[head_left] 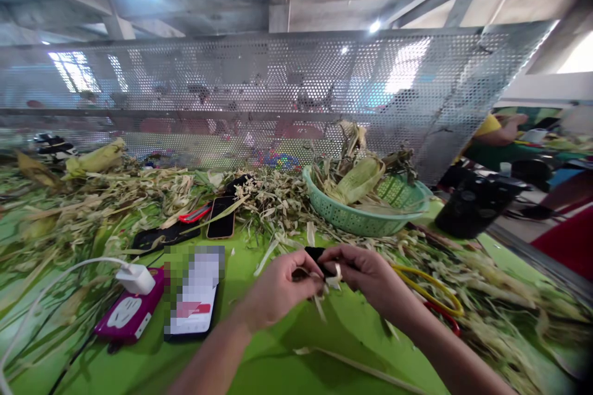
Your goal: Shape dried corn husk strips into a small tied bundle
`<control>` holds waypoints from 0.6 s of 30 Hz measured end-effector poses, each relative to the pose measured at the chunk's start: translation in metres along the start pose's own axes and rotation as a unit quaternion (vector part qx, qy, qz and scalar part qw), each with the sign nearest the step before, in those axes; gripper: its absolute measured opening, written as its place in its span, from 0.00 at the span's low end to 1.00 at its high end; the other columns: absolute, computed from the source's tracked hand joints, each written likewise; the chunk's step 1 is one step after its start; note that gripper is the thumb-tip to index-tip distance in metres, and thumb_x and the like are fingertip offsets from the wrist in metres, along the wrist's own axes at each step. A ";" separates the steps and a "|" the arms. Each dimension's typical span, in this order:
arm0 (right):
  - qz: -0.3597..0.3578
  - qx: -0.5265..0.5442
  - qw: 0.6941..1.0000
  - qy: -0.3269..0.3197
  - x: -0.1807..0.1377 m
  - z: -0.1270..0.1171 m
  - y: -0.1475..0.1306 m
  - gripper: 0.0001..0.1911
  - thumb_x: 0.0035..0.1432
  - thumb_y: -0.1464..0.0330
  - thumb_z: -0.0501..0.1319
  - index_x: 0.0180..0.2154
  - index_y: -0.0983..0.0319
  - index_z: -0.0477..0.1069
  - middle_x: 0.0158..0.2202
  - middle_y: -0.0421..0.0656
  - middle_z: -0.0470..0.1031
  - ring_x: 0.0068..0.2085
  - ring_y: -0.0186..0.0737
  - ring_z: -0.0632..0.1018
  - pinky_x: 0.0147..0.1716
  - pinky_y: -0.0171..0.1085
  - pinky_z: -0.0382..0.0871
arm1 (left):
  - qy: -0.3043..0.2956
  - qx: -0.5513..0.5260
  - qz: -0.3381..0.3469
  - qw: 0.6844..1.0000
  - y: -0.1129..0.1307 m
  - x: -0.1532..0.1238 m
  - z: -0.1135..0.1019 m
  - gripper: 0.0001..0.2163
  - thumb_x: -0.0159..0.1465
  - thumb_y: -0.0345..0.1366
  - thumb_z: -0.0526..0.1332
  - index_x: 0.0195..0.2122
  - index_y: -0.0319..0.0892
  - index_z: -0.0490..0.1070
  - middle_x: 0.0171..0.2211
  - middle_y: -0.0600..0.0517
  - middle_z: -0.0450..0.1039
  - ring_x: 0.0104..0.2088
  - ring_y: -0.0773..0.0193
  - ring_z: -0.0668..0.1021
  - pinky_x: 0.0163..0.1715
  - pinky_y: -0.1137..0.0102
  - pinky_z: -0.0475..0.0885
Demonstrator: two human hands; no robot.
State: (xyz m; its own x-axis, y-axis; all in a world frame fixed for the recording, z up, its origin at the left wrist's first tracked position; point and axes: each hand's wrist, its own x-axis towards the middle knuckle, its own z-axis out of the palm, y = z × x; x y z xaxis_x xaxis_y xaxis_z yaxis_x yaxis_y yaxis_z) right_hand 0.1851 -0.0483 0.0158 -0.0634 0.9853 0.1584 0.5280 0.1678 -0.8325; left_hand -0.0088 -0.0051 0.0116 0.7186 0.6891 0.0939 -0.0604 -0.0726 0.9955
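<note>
My left hand [280, 287] and my right hand [364, 271] meet over the green table [287, 333], fingers pinched together. Between them sits a small black object [317, 254] with pale strips of corn husk [331, 281] hanging from it. Both hands grip this bundle; I cannot make out what the black object is. A long husk strip [356, 367] lies on the table just in front of my wrists.
A teal basket [365, 213] of corn and husks stands behind the hands. Husk litter [139, 191] covers the table's far side. Phones [221, 217], a phone [194, 302] and a purple power strip [130, 311] with a white plug lie left. Yellow-handled scissors [430, 290] lie right. A perforated metal screen [278, 86] closes the back.
</note>
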 end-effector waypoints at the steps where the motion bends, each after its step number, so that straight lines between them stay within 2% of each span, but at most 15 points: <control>1: 0.012 0.031 0.999 0.005 0.001 0.002 0.002 0.12 0.58 0.60 0.59 0.36 0.62 0.74 0.25 0.39 0.74 0.25 0.35 0.72 0.24 0.31 0.61 | 0.013 -0.044 -0.005 0.999 0.001 0.000 -0.001 0.08 0.58 0.37 0.63 0.34 0.39 0.69 0.31 0.52 0.71 0.33 0.66 0.73 0.34 0.72 0.67; 4: -0.005 0.034 0.999 0.033 -0.002 0.010 0.001 0.10 0.58 0.62 0.59 0.35 0.62 0.74 0.27 0.39 0.75 0.28 0.36 0.73 0.26 0.31 0.63 | 0.068 -0.107 -0.011 0.992 0.001 0.002 -0.002 0.09 0.57 0.37 0.65 0.33 0.38 0.68 0.30 0.52 0.71 0.31 0.67 0.72 0.34 0.73 0.67; 9: -0.094 -0.146 0.980 0.098 -0.013 0.021 -0.012 0.09 0.62 0.67 0.56 0.39 0.58 0.75 0.33 0.41 0.80 0.32 0.38 0.78 0.33 0.32 0.67 | 0.136 -0.076 -0.005 0.988 -0.006 0.006 -0.002 0.08 0.58 0.38 0.63 0.33 0.39 0.67 0.27 0.55 0.68 0.28 0.69 0.69 0.31 0.74 0.65; 13: -0.164 -0.210 0.955 0.130 -0.017 0.028 -0.017 0.11 0.62 0.70 0.54 0.41 0.58 0.75 0.37 0.42 0.81 0.35 0.39 0.80 0.36 0.33 0.69 | 0.168 0.031 0.012 0.985 -0.010 0.006 0.001 0.07 0.61 0.39 0.59 0.32 0.40 0.66 0.27 0.55 0.66 0.27 0.69 0.68 0.27 0.74 0.63; 16: -0.146 -0.183 0.964 0.124 -0.018 0.031 -0.016 0.11 0.62 0.71 0.54 0.38 0.58 0.75 0.33 0.41 0.80 0.31 0.38 0.80 0.33 0.32 0.69 | 0.198 0.169 0.045 0.964 -0.010 0.003 0.007 0.05 0.63 0.36 0.55 0.32 0.42 0.65 0.28 0.54 0.67 0.27 0.67 0.69 0.26 0.73 0.62; 18: -0.111 -0.138 0.978 0.114 -0.018 0.033 -0.015 0.10 0.62 0.70 0.54 0.36 0.59 0.75 0.31 0.40 0.79 0.30 0.37 0.79 0.30 0.32 0.69 | 0.228 0.281 0.085 0.928 -0.010 0.001 0.012 0.04 0.63 0.32 0.54 0.31 0.42 0.65 0.29 0.53 0.68 0.29 0.65 0.71 0.29 0.71 0.63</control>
State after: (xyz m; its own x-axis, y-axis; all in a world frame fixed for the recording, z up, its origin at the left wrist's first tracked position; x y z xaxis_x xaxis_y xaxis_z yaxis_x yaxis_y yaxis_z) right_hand 0.1506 -0.0680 0.0076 -0.0290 0.8876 0.4597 0.7328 0.3317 -0.5942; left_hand 0.0009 -0.0119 0.0013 0.3562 0.8571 0.3721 0.3160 -0.4852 0.8153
